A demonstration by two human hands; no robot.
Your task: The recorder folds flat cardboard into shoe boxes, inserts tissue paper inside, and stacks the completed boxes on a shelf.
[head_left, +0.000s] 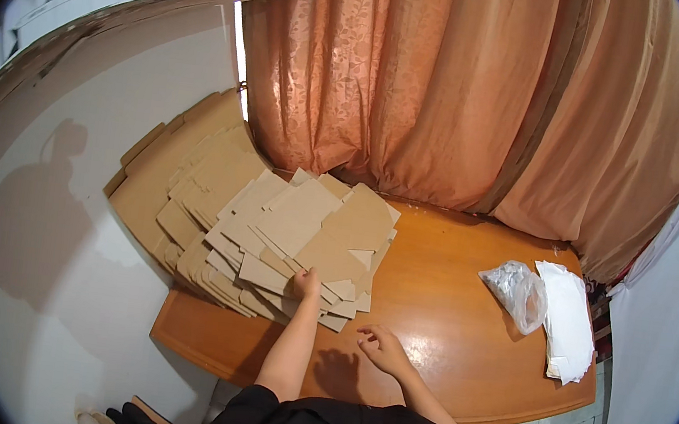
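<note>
Head camera looks down over my forearms onto a wooden table (460, 326), so I start with what is closest. My right hand (384, 349) rests on the bare tabletop just in front of me, fingers loosely curled with nothing between them. A little farther out, my left hand (305, 282) reaches to the near edge of the cardboard blanks (303, 241), a fanned heap of flat die-cut sheets on the left part of the table; the fingertips press on the topmost near sheets, but I cannot tell whether they pinch one or only touch it.

As I judge it, the heap is the weak point. It is splayed and uneven, and its left side overhangs the table edge against a leaning stack of larger cardboard sheets (169, 167) by the wall. A pull on one blank could drag its neighbours along or send the overhanging ones sliding off. With the right hand away from the heap, nothing steadies it.

Farther right, well apart from both hands, lies a crumpled clear plastic bag (517, 289); its contents are too blurred to make out. Just beside it sits a stack of white flat packets (568, 322). Beyond the table hangs an orange curtain (454, 91).
</note>
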